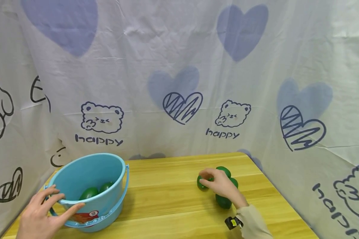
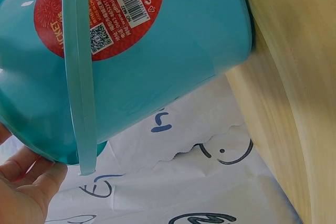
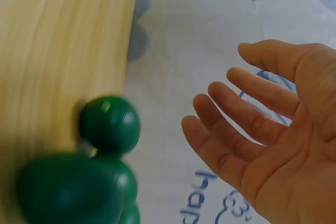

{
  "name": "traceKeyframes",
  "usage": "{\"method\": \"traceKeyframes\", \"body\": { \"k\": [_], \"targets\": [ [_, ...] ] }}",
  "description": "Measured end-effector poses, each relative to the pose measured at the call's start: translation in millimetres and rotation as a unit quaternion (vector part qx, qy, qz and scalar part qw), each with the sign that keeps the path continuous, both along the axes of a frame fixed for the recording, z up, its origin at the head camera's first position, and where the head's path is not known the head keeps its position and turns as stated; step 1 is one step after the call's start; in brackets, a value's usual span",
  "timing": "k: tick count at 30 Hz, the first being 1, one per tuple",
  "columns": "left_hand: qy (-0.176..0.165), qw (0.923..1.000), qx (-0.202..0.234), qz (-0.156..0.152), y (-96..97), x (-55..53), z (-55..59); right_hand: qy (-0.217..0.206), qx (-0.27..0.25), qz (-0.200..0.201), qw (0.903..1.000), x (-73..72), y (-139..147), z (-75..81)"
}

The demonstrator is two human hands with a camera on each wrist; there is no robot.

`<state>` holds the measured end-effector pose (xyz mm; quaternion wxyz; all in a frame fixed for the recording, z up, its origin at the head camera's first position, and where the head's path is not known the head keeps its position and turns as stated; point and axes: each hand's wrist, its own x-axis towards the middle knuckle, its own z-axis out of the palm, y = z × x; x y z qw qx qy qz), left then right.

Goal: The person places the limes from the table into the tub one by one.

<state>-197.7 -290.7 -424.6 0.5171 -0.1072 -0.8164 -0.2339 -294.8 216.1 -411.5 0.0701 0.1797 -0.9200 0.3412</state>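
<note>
A light blue bucket [image 1: 83, 172] with a hinged handle stands at the left of the table. Its rim is held by my left hand [image 1: 43, 212], with the thumb along the outside and the fingers over the edge. Inside lie glossy dark green rounded fruits [image 1: 89, 193]. On the right, my right hand [image 1: 219, 182] hovers over a cluster of similar green fruits [image 1: 223, 201], partly covering them in the head view. From the right wrist, that palm shows bare, fingers loosely spread beside the green fruits [image 3: 110, 124].
The yellow wood-grain table [image 1: 161, 196] spans between bucket and cluster. A white cloth [image 1: 179, 132] printed with hearts and bears hangs behind and along both sides. A red round label [image 2: 113, 14] is stuck on the bucket. A small black device [image 1: 232, 223] sits at the right wrist.
</note>
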Motion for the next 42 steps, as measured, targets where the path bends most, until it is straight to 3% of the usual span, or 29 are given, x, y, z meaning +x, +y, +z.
{"method": "traceKeyframes", "body": {
  "k": [8,16,24,30,35,42],
  "targets": [
    [0.001,1.0000,0.004,-0.003,0.8,-0.6,1.7,-0.021,0.028,-0.015,0.9993,2.0,36.0,-11.0],
    [-0.001,1.0000,0.001,0.000,1.1,0.7,-0.8,-0.084,0.040,-0.002,0.9957,6.2,52.9,-16.1],
    [-0.004,1.0000,0.000,-0.005,0.6,0.4,-0.4,-0.102,0.073,-0.021,0.9919,8.3,55.9,-20.1],
    [-0.005,1.0000,0.001,-0.006,-0.3,1.0,-0.6,-0.092,0.080,-0.042,0.9917,9.2,53.5,-25.7],
    [-0.001,0.9999,-0.005,-0.010,-1.6,0.4,-0.6,-0.076,0.106,-0.038,0.9907,10.5,49.8,-29.7],
    [-0.002,1.0000,-0.005,-0.007,-1.7,0.0,-0.4,-0.104,0.106,-0.021,0.9887,11.8,41.5,-33.7]
  ]
}}
